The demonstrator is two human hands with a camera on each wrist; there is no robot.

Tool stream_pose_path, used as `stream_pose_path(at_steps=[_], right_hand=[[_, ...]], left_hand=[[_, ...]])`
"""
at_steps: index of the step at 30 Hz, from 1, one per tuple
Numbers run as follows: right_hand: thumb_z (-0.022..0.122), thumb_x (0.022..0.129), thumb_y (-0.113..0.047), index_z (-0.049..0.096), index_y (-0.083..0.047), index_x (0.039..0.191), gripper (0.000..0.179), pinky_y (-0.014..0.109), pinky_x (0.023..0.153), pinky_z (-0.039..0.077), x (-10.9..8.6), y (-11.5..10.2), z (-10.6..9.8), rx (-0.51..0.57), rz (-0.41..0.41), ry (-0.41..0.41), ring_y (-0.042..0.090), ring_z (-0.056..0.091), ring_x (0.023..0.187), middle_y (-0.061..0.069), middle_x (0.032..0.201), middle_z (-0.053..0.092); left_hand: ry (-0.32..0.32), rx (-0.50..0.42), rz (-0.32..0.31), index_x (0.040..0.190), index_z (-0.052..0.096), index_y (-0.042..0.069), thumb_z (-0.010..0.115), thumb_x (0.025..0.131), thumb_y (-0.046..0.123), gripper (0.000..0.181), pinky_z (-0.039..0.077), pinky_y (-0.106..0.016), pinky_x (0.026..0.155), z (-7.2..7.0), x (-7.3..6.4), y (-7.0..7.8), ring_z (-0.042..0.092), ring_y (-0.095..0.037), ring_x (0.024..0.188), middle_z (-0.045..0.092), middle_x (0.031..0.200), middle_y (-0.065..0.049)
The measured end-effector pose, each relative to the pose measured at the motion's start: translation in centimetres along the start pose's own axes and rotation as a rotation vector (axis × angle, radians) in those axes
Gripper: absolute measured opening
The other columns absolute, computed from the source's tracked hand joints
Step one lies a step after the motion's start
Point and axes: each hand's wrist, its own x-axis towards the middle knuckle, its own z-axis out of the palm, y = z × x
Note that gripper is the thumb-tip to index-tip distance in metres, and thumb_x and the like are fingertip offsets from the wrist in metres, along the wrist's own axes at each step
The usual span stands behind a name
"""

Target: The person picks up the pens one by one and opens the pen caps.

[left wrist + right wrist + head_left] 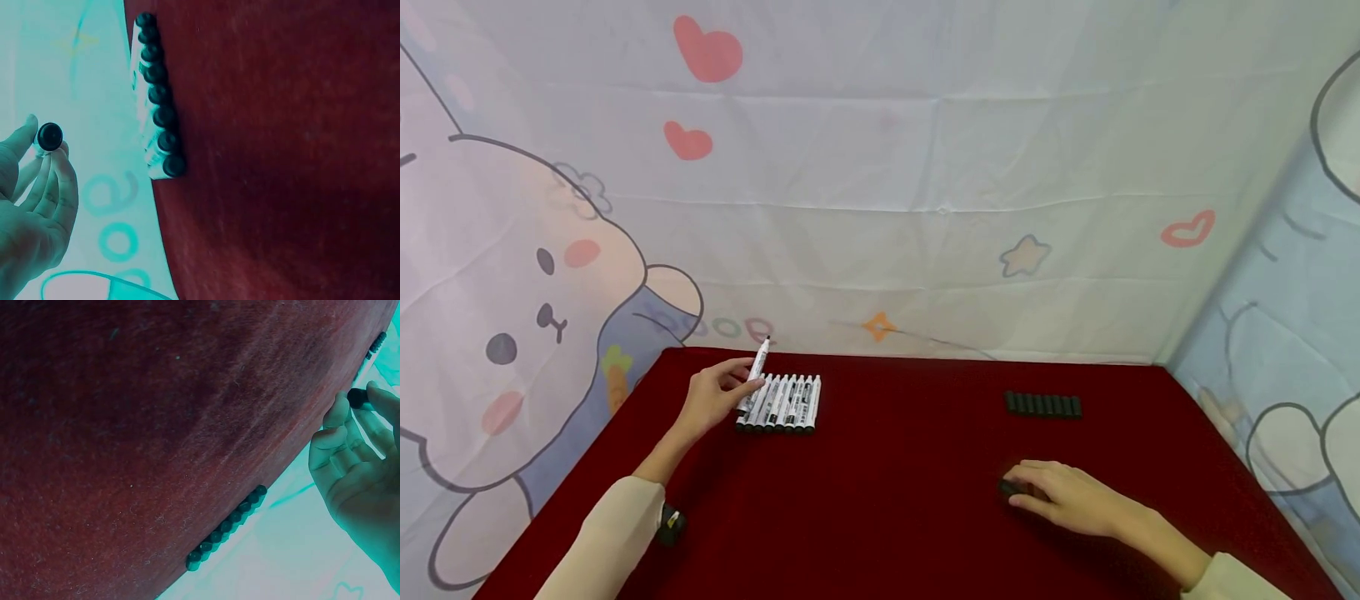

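Note:
My left hand (713, 397) pinches a white whiteboard marker (759, 358) between thumb and fingers, its bare dark tip pointing up. The left wrist view shows the black butt end of this marker (50, 136). Just beside it, a row of several white markers (792, 403) lies side by side, uncapped tips toward the wall. Over the right part of the table, my right hand (1067, 497) holds a small black marker cap (1007, 487), seen between thumb and fingertips in the right wrist view. Beyond that hand lies a neat row of black caps (1043, 405).
A dark red cloth covers the table (880, 483). Beside the left sleeve sits a small black object (672, 525), partly hidden by it. A printed fabric backdrop (940, 167) with hearts and a cartoon animal hangs right behind the table's far edge.

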Motion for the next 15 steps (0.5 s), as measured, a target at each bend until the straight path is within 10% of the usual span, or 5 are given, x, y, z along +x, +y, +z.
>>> stream_pose_path(at_steps=[7, 15], right_hand=[[0.056, 0.105, -0.041, 0.067, -0.013, 0.125, 0.037, 0.025, 0.077, 0.056, -0.1, 0.0, 0.0, 0.002, -0.018, 0.011, 0.0, 0.062, 0.096, -0.005, 0.115, 0.069], [0.055, 0.105, -0.042, 0.067, -0.013, 0.125, 0.037, 0.028, 0.08, 0.057, -0.1, 0.1, 0.0, 0.007, -0.011, -0.006, 0.002, 0.064, 0.099, -0.005, 0.117, 0.07]], left_hand=[[0.004, -0.015, -0.169, 0.14, 0.06, 0.001, 0.068, 0.1, 0.022, 0.046, 0.05, -0.019, 0.065, -0.3, 0.5, -1.8, 0.068, -0.039, 0.102, 0.066, 0.119, -0.026], [-0.023, -0.029, -0.334, 0.144, 0.056, 0.0, 0.065, 0.101, 0.031, 0.053, 0.049, -0.021, 0.063, -0.3, 0.8, -3.1, 0.059, -0.004, 0.082, 0.065, 0.118, -0.023]])
